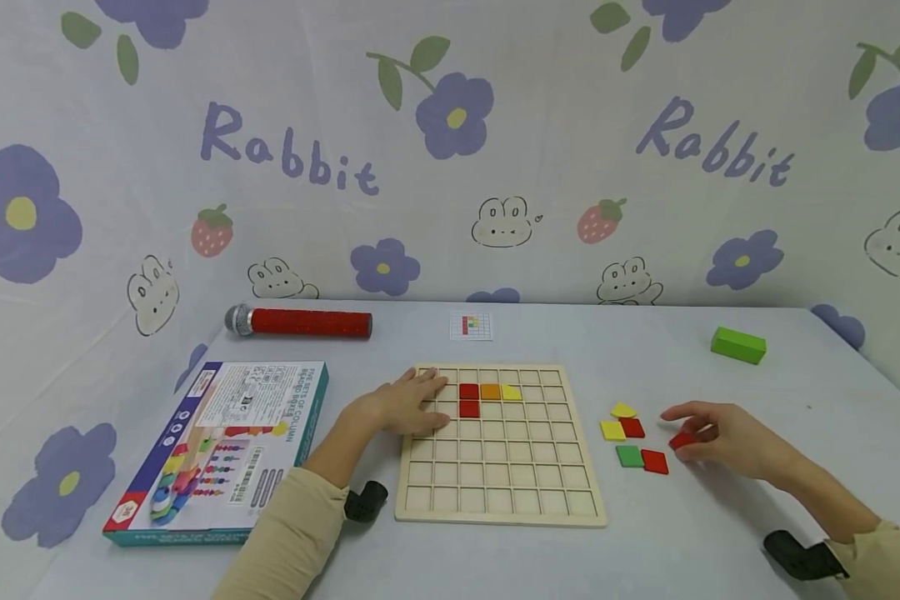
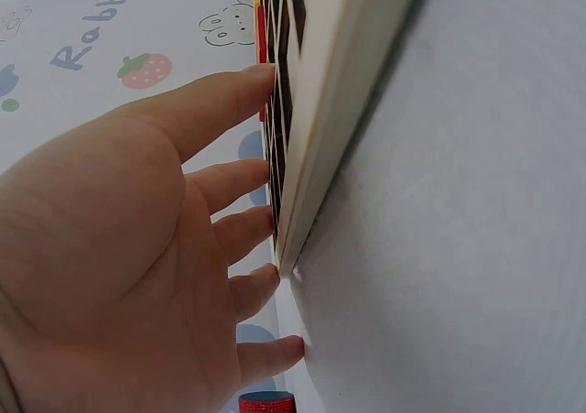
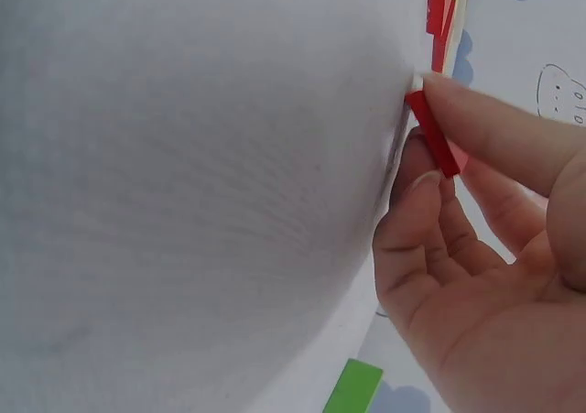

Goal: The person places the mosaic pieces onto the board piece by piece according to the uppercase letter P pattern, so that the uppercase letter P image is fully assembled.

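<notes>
A pale wooden square board with a raised grid of cells (image 1: 495, 477) lies on the white table (image 1: 690, 537) in front of the person. The left hand (image 1: 407, 403) rests at the far left part of the board, its fingers apart and extended; it grips nothing. The right hand (image 1: 727, 437) is to the right of the board, holding a small red flat tile (image 1: 681, 440) in a narrow pinch between thumb and fingers. In the right wrist view the tile is tilted, close over the table; whether its edge touches the surface cannot be told.

Four tiles sit in cells of the board: a dark red square tile (image 1: 468, 392), an orange square tile (image 1: 490, 392) and a yellow square tile (image 1: 511, 392) side by side, and a second dark red square tile (image 1: 468, 409) directly nearer the person than the first.

Between the board and the right hand lies a loose group of two yellow tiles (image 1: 612, 430), two bright red tiles (image 1: 655, 462) and one green tile (image 1: 630, 456).

Beyond the board lie a small printed card (image 1: 471, 326) and, farther left, a red microphone with a silver head (image 1: 300, 322). A flat printed cardboard box (image 1: 225, 450) lies left of the board, and a bright green rectangular block (image 1: 738, 345) lies at the far right.
</notes>
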Tool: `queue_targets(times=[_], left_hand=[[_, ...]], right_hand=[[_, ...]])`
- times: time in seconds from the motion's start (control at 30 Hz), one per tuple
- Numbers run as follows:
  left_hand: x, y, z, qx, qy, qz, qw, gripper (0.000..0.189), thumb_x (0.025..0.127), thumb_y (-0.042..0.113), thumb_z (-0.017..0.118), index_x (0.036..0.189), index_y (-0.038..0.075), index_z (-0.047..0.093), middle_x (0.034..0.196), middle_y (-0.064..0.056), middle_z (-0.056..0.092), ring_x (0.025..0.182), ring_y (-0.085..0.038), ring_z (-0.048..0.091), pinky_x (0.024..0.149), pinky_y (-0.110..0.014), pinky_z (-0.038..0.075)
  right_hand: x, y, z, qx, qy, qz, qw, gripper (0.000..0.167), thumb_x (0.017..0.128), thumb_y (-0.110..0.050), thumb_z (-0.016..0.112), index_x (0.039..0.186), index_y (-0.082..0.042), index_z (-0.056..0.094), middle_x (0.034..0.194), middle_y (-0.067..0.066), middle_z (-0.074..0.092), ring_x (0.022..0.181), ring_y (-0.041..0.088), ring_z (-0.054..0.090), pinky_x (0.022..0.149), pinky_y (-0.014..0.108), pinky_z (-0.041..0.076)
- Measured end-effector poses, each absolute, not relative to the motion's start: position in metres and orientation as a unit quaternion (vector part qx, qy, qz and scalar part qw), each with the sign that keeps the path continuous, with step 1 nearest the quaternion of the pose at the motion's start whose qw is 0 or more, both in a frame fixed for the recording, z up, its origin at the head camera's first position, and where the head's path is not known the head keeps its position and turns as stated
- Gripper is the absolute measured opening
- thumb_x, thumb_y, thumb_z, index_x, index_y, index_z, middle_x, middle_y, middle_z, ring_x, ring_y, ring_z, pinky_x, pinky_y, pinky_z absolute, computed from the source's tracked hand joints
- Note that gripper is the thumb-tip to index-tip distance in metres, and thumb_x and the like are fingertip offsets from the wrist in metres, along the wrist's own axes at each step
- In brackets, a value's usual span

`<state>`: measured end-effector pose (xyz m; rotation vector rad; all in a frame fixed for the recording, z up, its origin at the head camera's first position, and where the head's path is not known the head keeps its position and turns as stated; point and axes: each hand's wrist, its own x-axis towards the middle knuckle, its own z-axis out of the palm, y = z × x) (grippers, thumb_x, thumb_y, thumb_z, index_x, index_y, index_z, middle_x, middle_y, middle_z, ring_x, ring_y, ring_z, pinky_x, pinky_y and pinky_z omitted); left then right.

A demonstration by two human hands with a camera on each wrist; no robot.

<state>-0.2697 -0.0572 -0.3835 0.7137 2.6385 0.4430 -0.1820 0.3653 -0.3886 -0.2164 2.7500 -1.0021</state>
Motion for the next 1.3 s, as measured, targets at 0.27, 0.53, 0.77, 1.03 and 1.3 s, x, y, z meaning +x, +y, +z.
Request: queue_targets(times=[0.27,0.53,0.77,1.03,1.3], left_hand=[[-0.27,-0.057,-0.383,0.252,0.936,0.159,0.185,0.066,0.095,0.037,0.056,0.15,0.01,0.03,0.156,-0.011,0.02,0.143,-0.034,0.008,0.109,-0.058,0.014],[-0.27,-0.057,-0.382,0.251,0.938,0.152,0.185,0.066,0.096,0.037,0.055,0.15,0.011,0.03,0.156,-0.01,0.02,0.143,-0.033,0.009,0.109,-0.057,0.016],[-0.27,-0.057,-0.381,0.25,0.937,0.154,0.188,0.066,0.095,0.037,0.056,0.15,0.011,0.03,0.156,-0.01,0.02,0.143,-0.033,0.009,0.109,-0.057,0.016],[-0.272,-0.057,-0.384,0.248,0.938,0.153,0.188,0.066,0.095,0.037,0.056,0.151,0.012,0.03,0.156,-0.01,0.02,0.143,-0.033,0.009,0.109,-0.057,0.016],[-0.274,-0.057,-0.385,0.247,0.939,0.152,0.186,0.066,0.095,0.038,0.055,0.151,0.012,0.03,0.156,-0.009,0.02,0.143,-0.033,0.009,0.109,-0.057,0.016]], right_hand=[[-0.185,0.371,-0.385,-0.032,0.946,-0.311,0.08,0.038,0.084,-0.006,0.071,0.118,0.006,0.059,0.095,0.012,0.064,0.085,0.025,0.057,0.066,0.03,0.052],[-0.19,0.369,-0.38,0.028,0.934,-0.346,0.083,0.04,0.089,-0.013,0.067,0.12,0.009,0.058,0.102,0.02,0.064,0.08,0.021,0.058,0.065,0.029,0.053],[-0.196,0.356,-0.379,0.032,0.921,-0.378,0.091,0.045,0.089,-0.02,0.068,0.123,0.008,0.058,0.106,0.02,0.064,0.087,0.022,0.06,0.07,0.03,0.055],[-0.202,0.334,-0.38,0.037,0.87,-0.474,0.134,0.049,0.089,-0.02,0.069,0.127,0.008,0.054,0.112,0.017,0.063,0.092,0.021,0.064,0.076,0.029,0.054],[-0.211,0.31,-0.38,0.032,0.869,-0.473,0.144,0.052,0.087,-0.027,0.071,0.126,0.004,0.056,0.109,0.012,0.066,0.087,0.018,0.063,0.074,0.028,0.053]])
